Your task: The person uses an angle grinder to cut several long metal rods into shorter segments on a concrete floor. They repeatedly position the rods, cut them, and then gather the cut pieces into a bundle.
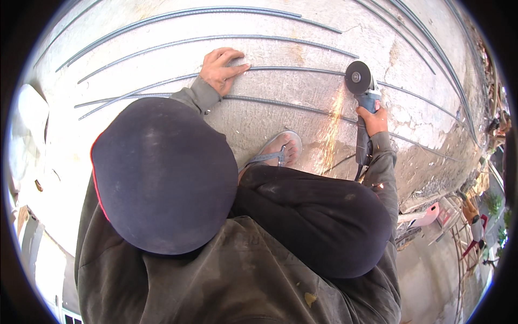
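My right hand (pixel 376 120) grips the body of an angle grinder (pixel 363 129), with a cord at its lower end. The dark round disc (pixel 357 77) meets a thin ribbed steel bar (pixel 302 69) on the ground, and orange sparks (pixel 333 129) stream from there toward me. Farther left along this same bar, my left hand (pixel 218 69) presses down on it with bent fingers; part of the bar is hidden beneath the hand. A second rebar (pixel 280 103) runs nearer to me, passing under the grinder and the sparks.
More steel bars (pixel 216 38) lie on the pale concrete (pixel 302 54) beyond my hands, and a bundle of long bars (pixel 440 56) curves down the right. My sandalled foot (pixel 283 149) stands close to the sparks. Clutter, including a pink object (pixel 426 215), is at lower right.
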A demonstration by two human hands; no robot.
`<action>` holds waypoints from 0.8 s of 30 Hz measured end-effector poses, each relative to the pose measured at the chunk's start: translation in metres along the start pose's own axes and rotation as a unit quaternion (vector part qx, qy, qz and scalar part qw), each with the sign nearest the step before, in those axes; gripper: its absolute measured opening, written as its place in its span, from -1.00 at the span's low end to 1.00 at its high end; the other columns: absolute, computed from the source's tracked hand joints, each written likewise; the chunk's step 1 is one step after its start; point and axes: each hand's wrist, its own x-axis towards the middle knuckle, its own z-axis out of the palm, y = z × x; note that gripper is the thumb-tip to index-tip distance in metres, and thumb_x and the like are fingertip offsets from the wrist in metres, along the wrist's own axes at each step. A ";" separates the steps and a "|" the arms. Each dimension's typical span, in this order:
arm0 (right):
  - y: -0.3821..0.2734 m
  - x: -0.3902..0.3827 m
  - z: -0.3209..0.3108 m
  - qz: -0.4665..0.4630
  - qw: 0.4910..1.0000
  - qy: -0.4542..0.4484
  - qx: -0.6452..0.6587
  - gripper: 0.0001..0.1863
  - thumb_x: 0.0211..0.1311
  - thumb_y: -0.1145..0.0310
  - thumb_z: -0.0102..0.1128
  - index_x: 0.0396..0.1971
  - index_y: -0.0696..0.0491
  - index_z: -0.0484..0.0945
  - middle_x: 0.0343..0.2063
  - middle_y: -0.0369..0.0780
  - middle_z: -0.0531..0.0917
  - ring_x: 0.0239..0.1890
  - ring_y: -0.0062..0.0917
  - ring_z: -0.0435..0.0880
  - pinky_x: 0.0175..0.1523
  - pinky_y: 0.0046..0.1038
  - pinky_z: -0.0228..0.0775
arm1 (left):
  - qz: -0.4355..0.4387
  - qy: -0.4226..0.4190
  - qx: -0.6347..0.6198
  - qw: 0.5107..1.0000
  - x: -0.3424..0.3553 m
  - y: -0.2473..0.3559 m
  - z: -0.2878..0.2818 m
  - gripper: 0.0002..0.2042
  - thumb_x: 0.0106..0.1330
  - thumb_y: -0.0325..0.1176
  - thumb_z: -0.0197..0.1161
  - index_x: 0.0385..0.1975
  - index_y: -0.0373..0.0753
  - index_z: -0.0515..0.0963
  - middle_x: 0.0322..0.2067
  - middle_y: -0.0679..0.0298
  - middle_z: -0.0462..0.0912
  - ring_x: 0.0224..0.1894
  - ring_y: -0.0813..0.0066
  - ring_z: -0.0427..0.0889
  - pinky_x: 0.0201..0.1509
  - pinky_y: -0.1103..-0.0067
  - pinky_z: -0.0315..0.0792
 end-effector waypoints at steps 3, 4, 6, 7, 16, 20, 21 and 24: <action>-0.007 -0.004 0.000 -0.005 1.000 -0.004 0.008 -0.61 -0.04 0.24 0.43 -0.31 0.26 0.68 -0.47 -0.15 0.72 -0.43 -0.45 0.65 -0.25 -0.37 0.48 | 0.002 -0.013 0.010 1.000 -0.001 -0.002 -0.001 -0.63 0.23 -0.58 0.28 -0.06 0.06 0.77 0.09 0.29 0.63 0.19 0.21 0.51 0.27 0.24 0.34; -0.010 -0.004 0.000 -0.010 1.000 -0.002 0.012 -0.62 -0.03 0.25 0.43 -0.31 0.26 0.68 -0.48 -0.16 0.72 -0.44 -0.46 0.65 -0.25 -0.38 0.47 | 0.003 -0.015 0.014 1.000 -0.001 -0.003 -0.001 -0.62 0.23 -0.58 0.29 -0.05 0.06 0.77 0.09 0.29 0.62 0.20 0.21 0.51 0.27 0.23 0.33; -0.014 -0.007 0.000 0.000 1.000 -0.010 0.024 -0.64 -0.02 0.28 0.42 -0.32 0.26 0.69 -0.47 -0.17 0.72 -0.45 -0.49 0.65 -0.26 -0.39 0.47 | 0.008 -0.017 0.018 1.000 -0.004 -0.006 0.002 -0.61 0.22 -0.58 0.29 -0.04 0.07 0.76 0.11 0.30 0.61 0.21 0.21 0.50 0.28 0.22 0.33; -0.015 -0.008 0.000 0.005 0.999 -0.013 0.030 -0.66 -0.02 0.29 0.42 -0.32 0.26 0.69 -0.47 -0.18 0.72 -0.45 -0.50 0.64 -0.27 -0.40 0.47 | 0.009 -0.018 0.019 1.000 -0.005 -0.007 0.002 -0.61 0.22 -0.58 0.29 -0.03 0.07 0.76 0.11 0.30 0.61 0.21 0.21 0.50 0.28 0.22 0.33; -0.015 -0.012 -0.003 0.016 0.999 -0.008 -0.029 -0.64 -0.02 0.26 0.43 -0.31 0.27 0.70 -0.48 -0.17 0.73 -0.46 -0.50 0.66 -0.28 -0.39 0.49 | 0.005 -0.019 0.017 1.000 -0.004 -0.007 0.003 -0.63 0.22 -0.57 0.30 -0.04 0.04 0.77 0.10 0.26 0.63 0.20 0.15 0.51 0.29 0.26 0.34; -0.019 -0.016 0.002 -0.036 0.999 0.018 -0.007 -0.76 0.04 0.33 0.43 -0.44 0.22 0.68 -0.54 -0.23 0.69 -0.61 -0.59 0.61 -0.45 -0.45 0.43 | 0.005 -0.026 0.028 0.999 -0.007 -0.011 0.004 -0.62 0.22 -0.57 0.31 -0.03 0.06 0.76 0.11 0.27 0.62 0.21 0.15 0.50 0.29 0.25 0.35; -0.015 -0.015 0.003 -0.036 0.999 0.018 0.000 -0.76 0.04 0.33 0.43 -0.44 0.22 0.68 -0.54 -0.24 0.69 -0.61 -0.58 0.61 -0.45 -0.45 0.44 | 0.006 -0.027 0.030 0.999 -0.008 -0.011 0.005 -0.62 0.22 -0.57 0.31 -0.03 0.06 0.76 0.11 0.27 0.62 0.21 0.16 0.50 0.29 0.24 0.35; -0.003 -0.005 0.002 -0.040 0.999 0.012 -0.009 -0.76 0.04 0.33 0.43 -0.43 0.22 0.68 -0.55 -0.24 0.69 -0.60 -0.56 0.62 -0.45 -0.44 0.45 | 0.006 -0.027 0.024 0.999 -0.006 -0.011 0.005 -0.62 0.22 -0.57 0.32 -0.03 0.07 0.77 0.11 0.27 0.62 0.21 0.16 0.50 0.29 0.24 0.36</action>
